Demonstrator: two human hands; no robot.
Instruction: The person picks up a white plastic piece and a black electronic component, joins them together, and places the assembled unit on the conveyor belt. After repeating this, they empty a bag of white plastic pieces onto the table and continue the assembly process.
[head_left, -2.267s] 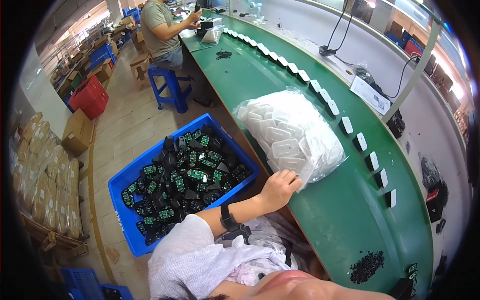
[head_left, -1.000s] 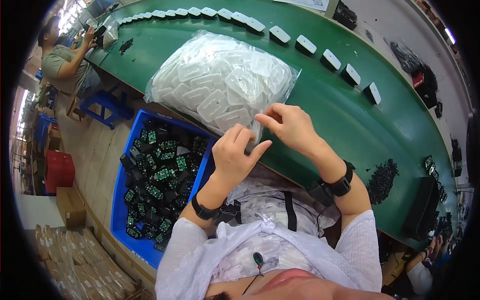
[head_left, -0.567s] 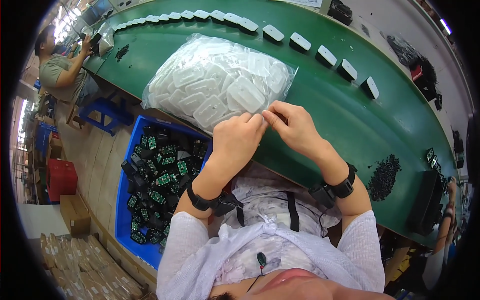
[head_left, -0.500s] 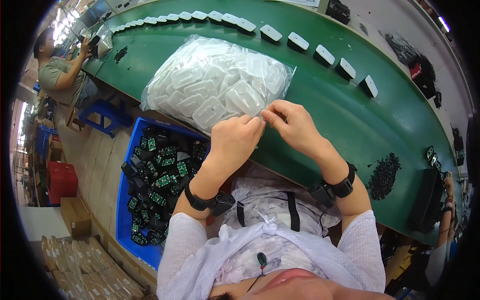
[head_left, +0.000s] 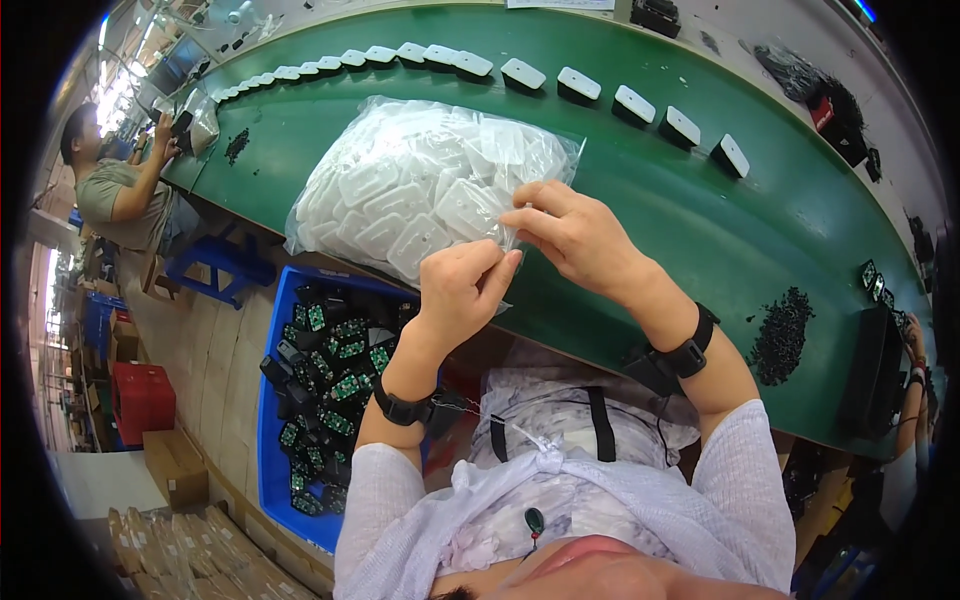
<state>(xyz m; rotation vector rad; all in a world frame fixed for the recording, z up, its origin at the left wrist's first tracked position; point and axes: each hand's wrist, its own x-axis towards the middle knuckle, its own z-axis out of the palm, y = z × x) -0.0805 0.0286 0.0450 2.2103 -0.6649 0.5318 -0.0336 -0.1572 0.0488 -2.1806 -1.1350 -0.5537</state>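
A large clear plastic bag (head_left: 345,185) full of white rounded plastic covers (head_left: 415,240) lies on the green table. At its near right edge, my left hand (head_left: 462,292) pinches the bag's film between thumb and fingers. Just right of and slightly beyond it, my right hand (head_left: 570,235) has its thumb and fingertips closed on the same edge. The fingertips partly hide the film between the hands.
A blue crate (head_left: 268,440) of black housings with green circuit boards stands left of me, below the table edge. White-topped black cases (head_left: 578,85) line the table's far side. Small black parts (head_left: 783,337) lie in a pile at right. A co-worker (head_left: 125,195) sits far left.
My right hand has shifted slightly up and left along the bag's edge. My left hand has come slightly lower, so the hands are farther apart. The whole view has tilted a little.
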